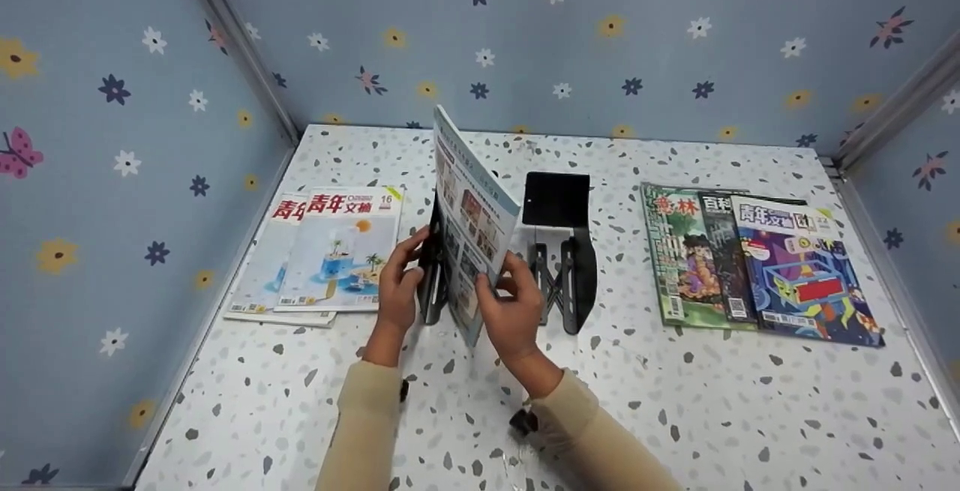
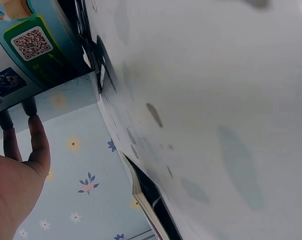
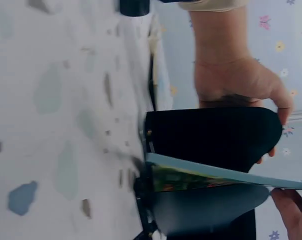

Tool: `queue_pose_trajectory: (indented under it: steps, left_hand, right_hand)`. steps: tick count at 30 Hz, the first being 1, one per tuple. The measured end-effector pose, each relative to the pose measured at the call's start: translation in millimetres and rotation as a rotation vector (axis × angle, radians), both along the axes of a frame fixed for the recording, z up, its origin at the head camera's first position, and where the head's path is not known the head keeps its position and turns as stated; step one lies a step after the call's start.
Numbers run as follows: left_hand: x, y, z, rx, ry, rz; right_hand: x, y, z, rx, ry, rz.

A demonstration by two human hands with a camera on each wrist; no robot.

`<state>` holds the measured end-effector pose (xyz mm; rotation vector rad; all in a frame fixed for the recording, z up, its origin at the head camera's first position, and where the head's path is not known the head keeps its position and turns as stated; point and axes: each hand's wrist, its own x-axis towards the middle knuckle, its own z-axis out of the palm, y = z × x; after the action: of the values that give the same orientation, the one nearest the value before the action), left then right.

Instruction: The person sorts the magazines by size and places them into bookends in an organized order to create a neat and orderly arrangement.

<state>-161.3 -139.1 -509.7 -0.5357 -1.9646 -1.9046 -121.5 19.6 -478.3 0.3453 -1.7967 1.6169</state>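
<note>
My left hand [image 1: 399,281] grips the left upright plate of a black expandable bookend [image 1: 555,273], thumb on the near edge. In the right wrist view that black plate [image 3: 211,132] stands beside the fingers. With my right hand [image 1: 514,303] I pinch a thin magazine [image 1: 472,214], thumb on its printed side. The magazine stands upright and tilted, close to the left plate. Its pale blue edge [image 3: 216,172] shows between dark plates in the right wrist view. A printed panel with a QR code [image 2: 32,43] appears above the fingers in the left wrist view.
Two overlapping magazines [image 1: 337,251] lie to the left on the speckled white table [image 1: 697,416]. To the right lie several fanned-out magazines [image 1: 810,273]. Flower-patterned panels [image 1: 525,41] enclose the table at the back and both sides.
</note>
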Motion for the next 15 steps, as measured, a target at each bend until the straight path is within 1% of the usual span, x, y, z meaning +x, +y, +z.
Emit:
queue_pose_trajectory:
  steps: [3,6,10,15]
  left_hand:
    - [-0.2,0.1,-0.3,0.012,0.002,-0.013]
    - [0.4,0.6,-0.1,0.021,-0.005,-0.016]
    - [1.1,1.3,0.7,0.025,-0.014,-0.008]
    - [0.8,0.4,1.6,0.013,0.003,0.006]
  right_hand:
    - [3.4,-0.1,10.6,-0.020,-0.060,0.036]
    - [4.5,-1.2,13.4,-0.055,-0.062,0.066]
    - [2.9,-3.6,10.2,-0.095,0.016,0.064]
    - [-3.5,-6.9,3.7,-0.128,0.113,-0.003]
